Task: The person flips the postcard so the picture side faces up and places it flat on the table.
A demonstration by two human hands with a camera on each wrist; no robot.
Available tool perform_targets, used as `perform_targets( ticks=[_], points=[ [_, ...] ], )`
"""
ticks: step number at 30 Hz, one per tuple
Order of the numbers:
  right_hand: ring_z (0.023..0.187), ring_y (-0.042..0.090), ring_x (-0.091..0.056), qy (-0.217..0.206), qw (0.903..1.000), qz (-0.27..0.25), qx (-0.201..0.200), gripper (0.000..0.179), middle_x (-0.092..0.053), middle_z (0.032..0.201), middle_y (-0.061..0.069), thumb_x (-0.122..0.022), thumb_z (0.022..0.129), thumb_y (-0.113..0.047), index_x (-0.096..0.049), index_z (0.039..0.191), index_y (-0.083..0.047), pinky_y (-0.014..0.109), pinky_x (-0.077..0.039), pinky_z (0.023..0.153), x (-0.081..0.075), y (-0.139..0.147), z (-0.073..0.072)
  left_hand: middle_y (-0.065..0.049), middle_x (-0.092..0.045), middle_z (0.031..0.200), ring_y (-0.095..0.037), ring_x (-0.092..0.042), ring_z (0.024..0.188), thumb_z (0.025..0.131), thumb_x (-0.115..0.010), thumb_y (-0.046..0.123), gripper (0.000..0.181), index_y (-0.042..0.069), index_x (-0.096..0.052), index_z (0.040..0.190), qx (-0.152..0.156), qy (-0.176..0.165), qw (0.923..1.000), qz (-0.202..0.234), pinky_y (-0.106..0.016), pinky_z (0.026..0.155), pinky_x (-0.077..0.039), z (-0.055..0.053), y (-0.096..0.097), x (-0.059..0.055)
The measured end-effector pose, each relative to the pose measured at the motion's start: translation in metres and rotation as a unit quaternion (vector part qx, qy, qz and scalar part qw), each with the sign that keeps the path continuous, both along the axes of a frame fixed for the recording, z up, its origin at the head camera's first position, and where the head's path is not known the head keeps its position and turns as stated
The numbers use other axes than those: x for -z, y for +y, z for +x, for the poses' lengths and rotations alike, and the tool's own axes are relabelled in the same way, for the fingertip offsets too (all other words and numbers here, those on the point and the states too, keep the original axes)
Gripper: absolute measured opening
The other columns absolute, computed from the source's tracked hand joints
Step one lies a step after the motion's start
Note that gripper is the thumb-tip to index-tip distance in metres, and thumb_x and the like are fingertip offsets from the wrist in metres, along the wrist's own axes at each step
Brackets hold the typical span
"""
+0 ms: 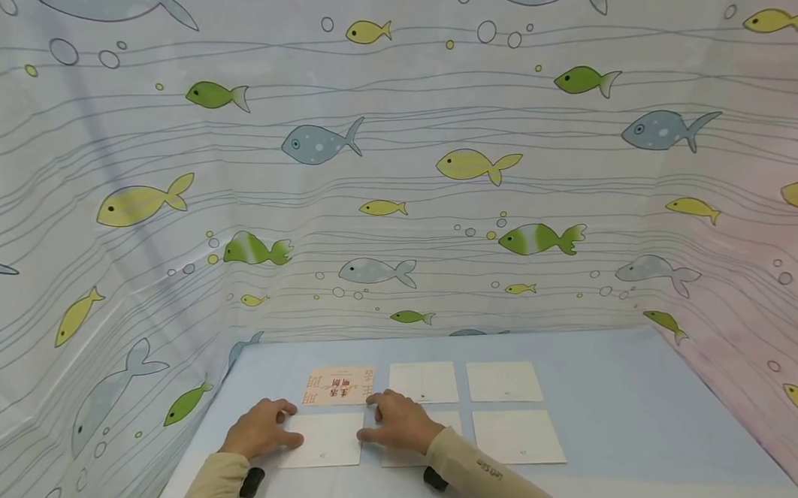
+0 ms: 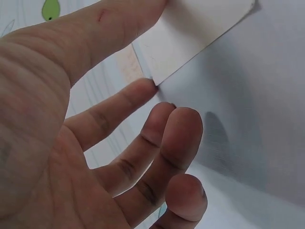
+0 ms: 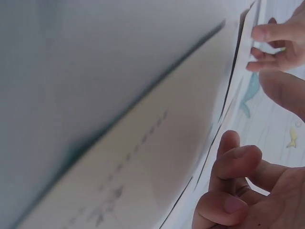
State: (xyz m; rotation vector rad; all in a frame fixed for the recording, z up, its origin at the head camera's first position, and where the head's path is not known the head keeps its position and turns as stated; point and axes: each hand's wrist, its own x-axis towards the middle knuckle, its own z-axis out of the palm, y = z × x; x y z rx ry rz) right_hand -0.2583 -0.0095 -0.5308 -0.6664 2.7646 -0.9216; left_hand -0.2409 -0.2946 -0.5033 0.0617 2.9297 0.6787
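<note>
Across the pale-blue tabletop (image 1: 658,408), cards are laid in two rows, and the front-left white card (image 1: 323,442) is framed between both hands, its long axis set side to side so that a short end is faced by each. By the left hand (image 1: 259,431), its fingers spread and curled around nothing, the left end is lapped with the thumb; by the right hand (image 1: 403,423), thumb and fingers likewise parted, the right end is met, neither hand being plainly nearer and no firm pinch being seen.

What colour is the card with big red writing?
The card is peach, clearest in the head view.
</note>
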Motion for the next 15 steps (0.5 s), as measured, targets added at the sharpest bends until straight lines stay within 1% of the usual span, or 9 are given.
perform_targets(
  ticks=[4, 9, 15],
  points=[
    [0.063, 0.007, -0.047, -0.006, 0.9999, 0.015, -0.002, 0.068, -0.052, 0.08, -0.009, -0.083, 0.08, -0.047, -0.065, 0.131, -0.006, 0.024, -0.039, 0.056, -0.002, -0.004, 0.004, -0.004, -0.062, 0.1, -0.022, -0.059, 0.088, 0.071, -0.092, 0.029, 0.048, 0.012, -0.071, 0.111, 0.006, -0.002, 1.0, 0.004, -0.049, 0.077, -0.051, 0.0, 0.0, -0.001],
    [0.065, 0.007, -0.048, -0.008, 0.9995, 0.03, 0.002, 0.067, -0.051, 0.08, -0.009, -0.084, 0.078, -0.049, -0.067, 0.128, -0.006, 0.024, -0.041, 0.057, -0.003, -0.008, 0.008, -0.004, -0.061, 0.098, -0.022, -0.057, 0.086, 0.07, -0.093, 0.028, 0.048, 0.012, -0.07, 0.109, 0.008, -0.007, 0.9999, 0.011, -0.048, 0.076, -0.05, -0.001, 0.0, -0.002],
    [0.065, 0.009, -0.048, -0.016, 0.9997, 0.018, 0.008, 0.067, -0.052, 0.079, -0.008, -0.086, 0.078, -0.045, -0.066, 0.128, -0.005, 0.025, -0.04, 0.058, -0.006, -0.012, 0.008, -0.002, -0.058, 0.093, -0.02, -0.053, 0.081, 0.068, -0.094, 0.028, 0.05, 0.013, -0.067, 0.108, 0.002, 0.0, 1.0, 0.005, -0.041, 0.069, -0.047, -0.003, 0.001, 0.002]
  ],
)
